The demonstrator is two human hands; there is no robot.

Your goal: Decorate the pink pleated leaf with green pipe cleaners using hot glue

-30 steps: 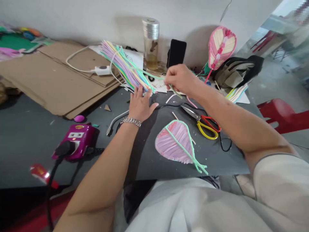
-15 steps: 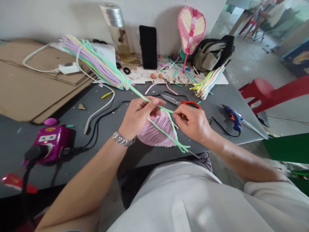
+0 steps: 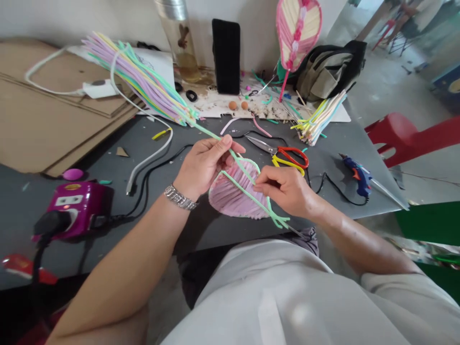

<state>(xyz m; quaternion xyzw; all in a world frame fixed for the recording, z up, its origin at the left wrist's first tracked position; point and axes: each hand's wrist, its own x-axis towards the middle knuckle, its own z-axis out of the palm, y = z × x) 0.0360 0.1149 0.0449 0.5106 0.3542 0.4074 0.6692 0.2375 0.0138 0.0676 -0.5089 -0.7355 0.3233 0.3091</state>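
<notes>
A light green pipe cleaner (image 3: 241, 162) runs slantwise between my hands. My left hand (image 3: 210, 160) pinches it between thumb and fingers, while my right hand (image 3: 282, 188) grips its lower end with fingertips pressed together. Under them lies a pink-purple fan-shaped piece (image 3: 235, 197) covered in pipe cleaners. Green pipe cleaner (image 3: 247, 192) strips cross over it and meet at its lower right, near a thin stick. Just beyond my right hand are scissors (image 3: 287, 158) with red and yellow handles. The far end of the held pipe cleaner reaches toward a bundle of pastel pipe cleaners (image 3: 143, 86).
At the back stand a bottle (image 3: 183, 48), a black phone (image 3: 226, 57), a pink heart-shaped fan (image 3: 298, 33) and a bag (image 3: 327, 72). A glue gun (image 3: 355, 175) lies at right. On the left are a purple power socket (image 3: 74, 208), cables and cardboard (image 3: 46, 124).
My right hand has moved down along with the pipe cleaner's end, so the strip now slants more steeply over the fan-shaped piece. The scissors' yellow handle shows more. The camera view has shifted slightly.
</notes>
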